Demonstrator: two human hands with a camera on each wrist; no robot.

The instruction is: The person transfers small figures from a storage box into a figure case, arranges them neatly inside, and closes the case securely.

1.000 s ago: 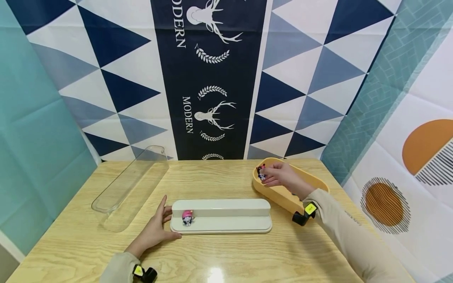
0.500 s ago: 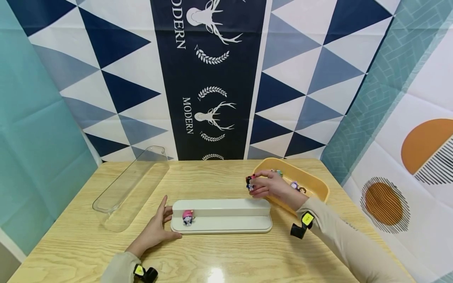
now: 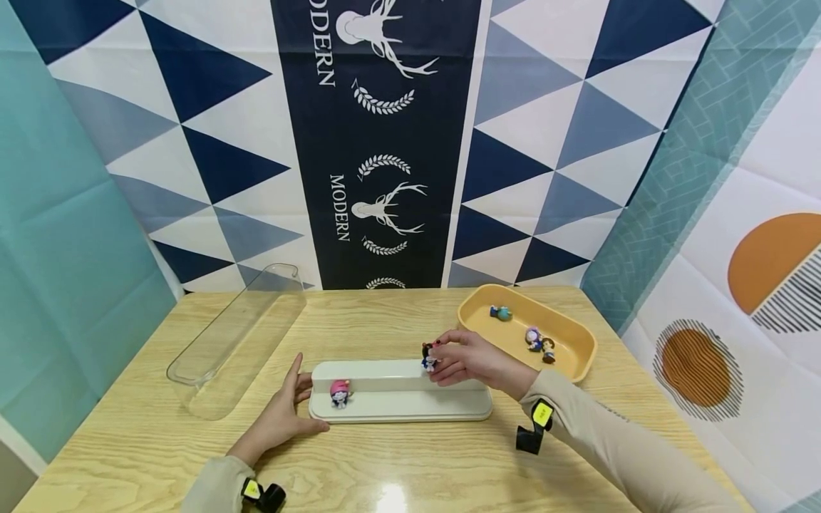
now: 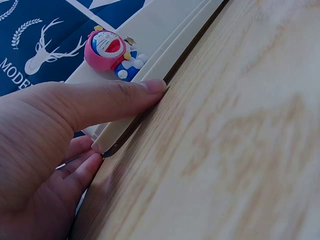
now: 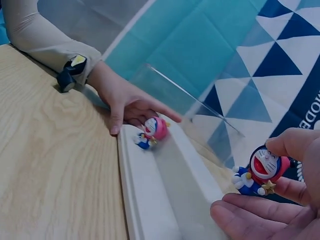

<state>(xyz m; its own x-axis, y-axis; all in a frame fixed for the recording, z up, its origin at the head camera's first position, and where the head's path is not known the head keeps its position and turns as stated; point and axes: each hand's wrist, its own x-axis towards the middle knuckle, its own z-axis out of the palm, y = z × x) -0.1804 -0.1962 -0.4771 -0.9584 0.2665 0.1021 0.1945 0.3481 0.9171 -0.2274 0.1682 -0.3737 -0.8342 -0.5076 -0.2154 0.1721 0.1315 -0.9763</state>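
A long white two-step display base (image 3: 410,407) lies on the wooden table in front of me. My left hand (image 3: 282,415) holds its left end, thumb (image 4: 145,90) on the front edge and other fingers around the end. On the lower step near that hand stands a small figurine with a pink hood (image 3: 340,393), its mouth red in the left wrist view. Above the base, right of its middle, my right hand (image 3: 471,360) pinches a second cartoon figurine (image 5: 265,165), blue and white with a red mouth and a gold star.
At the right back sits a yellow tray (image 3: 580,356) with a green-and-blue figurine (image 3: 501,313), a purple-topped figurine (image 3: 533,338) and a brown-haired figurine (image 3: 548,350) in it. A clear plastic cover (image 3: 240,342) lies at the left. Patterned cloth (image 3: 385,142) hangs behind the table.
My right hand has carried the figurine out of the yellow tray, leftward and toward me, over the white base. The left hand has stayed in place.
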